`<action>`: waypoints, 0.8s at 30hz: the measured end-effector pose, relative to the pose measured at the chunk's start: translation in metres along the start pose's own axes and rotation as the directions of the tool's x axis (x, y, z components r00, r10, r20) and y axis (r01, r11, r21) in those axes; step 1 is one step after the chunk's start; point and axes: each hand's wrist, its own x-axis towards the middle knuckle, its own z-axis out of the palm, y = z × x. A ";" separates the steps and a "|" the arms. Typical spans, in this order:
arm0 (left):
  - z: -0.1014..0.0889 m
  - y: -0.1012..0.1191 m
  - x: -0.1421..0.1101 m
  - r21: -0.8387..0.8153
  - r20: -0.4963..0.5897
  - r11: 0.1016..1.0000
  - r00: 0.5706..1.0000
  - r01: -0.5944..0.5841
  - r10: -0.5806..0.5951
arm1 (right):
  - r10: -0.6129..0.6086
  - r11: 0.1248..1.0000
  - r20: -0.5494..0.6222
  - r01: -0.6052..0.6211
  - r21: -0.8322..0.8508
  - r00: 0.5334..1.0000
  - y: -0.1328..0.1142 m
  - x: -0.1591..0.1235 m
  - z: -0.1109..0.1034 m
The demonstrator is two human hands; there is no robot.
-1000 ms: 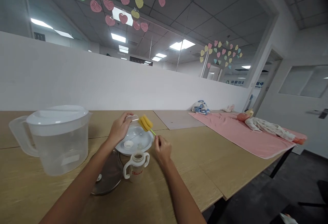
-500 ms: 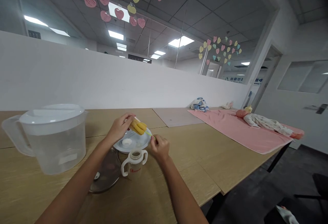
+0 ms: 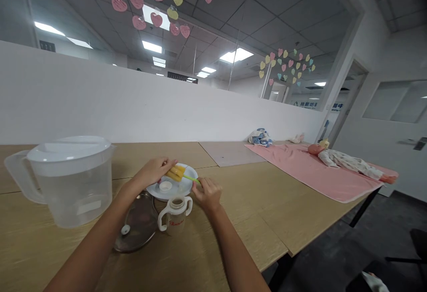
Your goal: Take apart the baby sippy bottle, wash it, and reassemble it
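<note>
My right hand (image 3: 208,194) pinches the thin green handle of a sponge bottle brush (image 3: 176,173). The brush's yellow head points left, against the fingers of my left hand (image 3: 156,170). That hand is closed around something at the far end of the sponge, mostly hidden by the fingers. Below the brush lies a white plate (image 3: 187,185) with a small white ring-shaped part (image 3: 165,186) on it. Nearer to me stands a clear baby bottle (image 3: 176,216) with two white handles, upright and without a lid. A round glass lid (image 3: 142,227) lies left of the bottle, partly behind my left forearm.
A large translucent pitcher (image 3: 71,185) with a white lid stands on the left of the wooden table (image 3: 240,212). On the right, a doll (image 3: 350,160) lies on a pink cloth (image 3: 300,167). A crumpled blue-and-white cloth (image 3: 260,137) rests by the white wall.
The brush head has shifted slightly left and turned closer to level. My left hand has come down a little, and both hands still hold on.
</note>
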 end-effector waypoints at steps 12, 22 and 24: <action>-0.022 -0.014 -0.003 0.150 -0.056 0.981 0.989 -0.124 0.134 | 0.005 1.000 0.051 -0.004 -0.026 0.999 -0.003 0.003 -0.002; -0.055 -0.037 -0.019 0.470 0.092 0.841 0.932 0.270 -0.351 | 0.250 0.966 -0.025 -0.251 -0.065 0.968 0.007 0.003 0.007; -0.047 -0.044 -0.014 0.457 0.178 0.844 0.901 0.280 -0.395 | 0.242 0.968 -0.019 -0.243 -0.062 0.970 0.008 0.003 0.007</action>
